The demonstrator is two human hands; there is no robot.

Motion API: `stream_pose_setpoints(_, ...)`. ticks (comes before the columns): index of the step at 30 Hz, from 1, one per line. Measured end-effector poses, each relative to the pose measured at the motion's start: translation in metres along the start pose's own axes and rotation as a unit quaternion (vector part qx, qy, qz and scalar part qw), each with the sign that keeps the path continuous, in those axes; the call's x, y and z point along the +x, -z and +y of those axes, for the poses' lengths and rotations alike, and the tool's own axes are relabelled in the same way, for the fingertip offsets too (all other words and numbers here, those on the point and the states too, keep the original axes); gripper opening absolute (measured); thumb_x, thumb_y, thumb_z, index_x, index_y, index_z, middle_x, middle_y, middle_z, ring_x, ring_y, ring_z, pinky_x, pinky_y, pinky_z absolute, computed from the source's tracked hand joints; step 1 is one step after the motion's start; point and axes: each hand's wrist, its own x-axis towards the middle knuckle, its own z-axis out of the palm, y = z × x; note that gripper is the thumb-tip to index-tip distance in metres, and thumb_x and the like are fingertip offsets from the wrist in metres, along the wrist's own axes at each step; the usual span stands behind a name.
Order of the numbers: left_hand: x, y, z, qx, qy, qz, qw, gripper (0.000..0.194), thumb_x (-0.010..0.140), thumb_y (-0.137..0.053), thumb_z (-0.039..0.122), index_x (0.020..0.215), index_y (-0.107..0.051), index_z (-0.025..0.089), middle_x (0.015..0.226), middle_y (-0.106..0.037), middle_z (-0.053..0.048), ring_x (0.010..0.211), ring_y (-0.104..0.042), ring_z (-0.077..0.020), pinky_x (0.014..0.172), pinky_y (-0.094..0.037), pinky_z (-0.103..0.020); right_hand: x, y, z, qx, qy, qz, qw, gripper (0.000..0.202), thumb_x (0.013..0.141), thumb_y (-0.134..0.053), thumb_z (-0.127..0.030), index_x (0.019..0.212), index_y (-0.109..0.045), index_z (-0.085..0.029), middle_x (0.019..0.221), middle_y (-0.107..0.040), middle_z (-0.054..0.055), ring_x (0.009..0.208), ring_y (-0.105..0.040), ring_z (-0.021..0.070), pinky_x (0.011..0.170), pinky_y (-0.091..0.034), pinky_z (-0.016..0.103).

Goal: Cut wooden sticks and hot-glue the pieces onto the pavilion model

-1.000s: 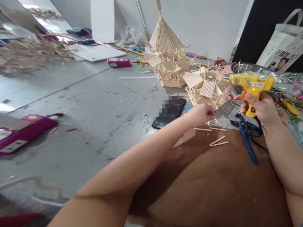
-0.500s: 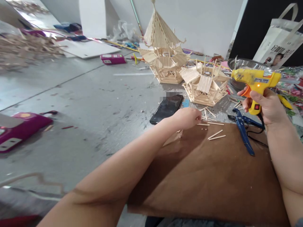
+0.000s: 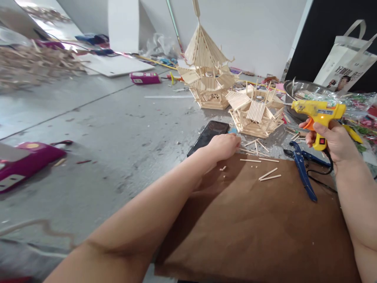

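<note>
My right hand (image 3: 338, 137) grips a yellow glue gun (image 3: 319, 110) with an orange trigger and a lit orange light, its nozzle towards the left. Low over the far left edge of a brown board (image 3: 265, 228), my left hand (image 3: 225, 146) has its fingers curled together. Whatever they may hold is hidden. Just right of it lie several thin wooden sticks (image 3: 250, 160), and a black phone (image 3: 207, 135) is behind it. Beyond the board stands a small open-topped stick structure (image 3: 255, 112), with a taller pagoda model (image 3: 206, 78) behind it.
A blue-handled cutter (image 3: 304, 173) rests on the board's right side, beside the glue gun's black cord. A metal bowl (image 3: 290, 88) and a white bag (image 3: 343, 59) stand at the back right. Purple power strips (image 3: 28, 163) lie on the floor at left.
My left hand has shifted a little to the left, away from the sticks beside it. The glue gun stays in my right hand. The view has tilted slightly upward.
</note>
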Motion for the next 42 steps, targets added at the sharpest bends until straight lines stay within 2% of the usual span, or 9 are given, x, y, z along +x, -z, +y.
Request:
stream_pose_setpoints(6, 0.001, 0.003, 0.000, 0.007, -0.027, -0.018, 0.999, 0.021, 0.074, -0.040, 0.018, 0.082, -0.059, 0.018, 0.097, -0.062, -0.008, 0.085, -0.057, -0.0200, 0.064, -0.040, -0.026, 0.000, 0.000, 0.002, 0.000, 0.008, -0.018, 1.000, 0.021, 0.069, -0.064, -0.036, 0.076, -0.059, -0.017, 0.092, -0.063, 0.007, 0.046, -0.051, 0.0071, 0.041, -0.041, 0.023)
stream_pose_setpoints(15, 0.004, -0.004, 0.001, -0.005, -0.028, 0.006, 1.000, 0.022, 0.077, -0.043, 0.030, 0.086, -0.059, 0.018, 0.097, -0.062, -0.009, 0.083, -0.058, -0.0216, 0.064, -0.041, -0.029, 0.002, 0.002, 0.007, -0.005, 0.009, -0.038, 0.999, 0.020, 0.072, -0.062, -0.033, 0.081, -0.061, -0.016, 0.090, -0.063, 0.006, 0.046, -0.052, 0.0069, 0.042, -0.042, 0.023)
stream_pose_setpoints(23, 0.004, -0.006, 0.004, -0.015, -0.027, -0.005, 1.000, 0.022, 0.079, -0.039, 0.023, 0.084, -0.059, 0.016, 0.095, -0.062, -0.012, 0.082, -0.058, -0.0218, 0.063, -0.039, -0.028, 0.001, 0.001, 0.005, -0.016, -0.001, -0.044, 0.999, 0.023, 0.073, -0.061, -0.034, 0.086, -0.059, -0.015, 0.092, -0.063, 0.007, 0.047, -0.052, 0.0068, 0.043, -0.042, 0.023)
stream_pose_setpoints(26, 0.002, 0.001, 0.005, -0.054, -0.019, 0.007, 0.998, 0.020, 0.079, -0.040, 0.023, 0.081, -0.059, 0.015, 0.086, -0.063, -0.011, 0.076, -0.057, -0.0200, 0.061, -0.037, -0.027, 0.001, 0.000, 0.005, -0.011, 0.002, -0.042, 0.999, 0.022, 0.072, -0.062, -0.033, 0.087, -0.058, -0.016, 0.092, -0.063, 0.006, 0.046, -0.051, 0.0064, 0.043, -0.042, 0.023)
stream_pose_setpoints(29, 0.000, 0.009, 0.007, -0.162, -0.015, 0.056, 0.985, 0.014, 0.077, -0.046, 0.023, 0.074, -0.057, 0.015, 0.073, -0.062, -0.006, 0.067, -0.053, -0.0146, 0.060, -0.036, -0.024, 0.001, -0.001, 0.004, -0.007, 0.001, -0.042, 0.999, 0.022, 0.072, -0.063, -0.033, 0.086, -0.058, -0.016, 0.092, -0.063, 0.005, 0.046, -0.051, 0.0066, 0.044, -0.043, 0.023)
stream_pose_setpoints(32, -0.001, 0.015, 0.008, -0.328, 0.011, 0.109, 0.938, 0.012, 0.077, -0.049, 0.021, 0.067, -0.053, 0.015, 0.062, -0.057, -0.001, 0.052, -0.046, -0.0077, 0.052, -0.033, -0.020, 0.000, -0.003, 0.004, -0.008, 0.003, -0.035, 0.999, 0.022, 0.071, -0.063, -0.033, 0.085, -0.058, -0.016, 0.090, -0.063, 0.005, 0.046, -0.052, 0.0069, 0.043, -0.042, 0.023)
stream_pose_setpoints(36, 0.001, 0.015, 0.007, -0.584, 0.046, 0.128, 0.800, 0.014, 0.080, -0.046, 0.016, 0.066, -0.046, 0.015, 0.057, -0.052, 0.003, 0.033, -0.032, -0.0011, 0.037, -0.022, -0.017, -0.002, -0.006, 0.003, -0.013, 0.004, -0.024, 1.000, 0.022, 0.071, -0.063, -0.033, 0.084, -0.059, -0.016, 0.090, -0.063, 0.005, 0.047, -0.053, 0.0079, 0.041, -0.041, 0.023)
stream_pose_setpoints(38, 0.003, 0.015, 0.005, -0.659, 0.050, 0.141, 0.737, 0.014, 0.080, -0.047, 0.013, 0.066, -0.045, 0.015, 0.054, -0.050, 0.005, 0.031, -0.032, -0.0006, 0.034, -0.020, -0.017, -0.003, -0.008, 0.002, -0.014, 0.002, -0.023, 1.000, 0.022, 0.071, -0.063, -0.033, 0.084, -0.059, -0.016, 0.090, -0.063, 0.005, 0.047, -0.053, 0.0079, 0.041, -0.040, 0.023)
stream_pose_setpoints(42, 0.003, 0.017, 0.003, -0.741, 0.055, 0.138, 0.654, 0.008, 0.079, -0.047, 0.007, 0.078, -0.052, 0.012, 0.050, -0.048, 0.005, 0.034, -0.041, -0.0027, 0.036, -0.030, -0.016, -0.003, -0.007, 0.003, -0.019, -0.001, -0.029, 0.999, 0.022, 0.072, -0.062, -0.034, 0.085, -0.059, -0.017, 0.090, -0.063, 0.004, 0.047, -0.051, 0.0068, 0.040, -0.040, 0.022)
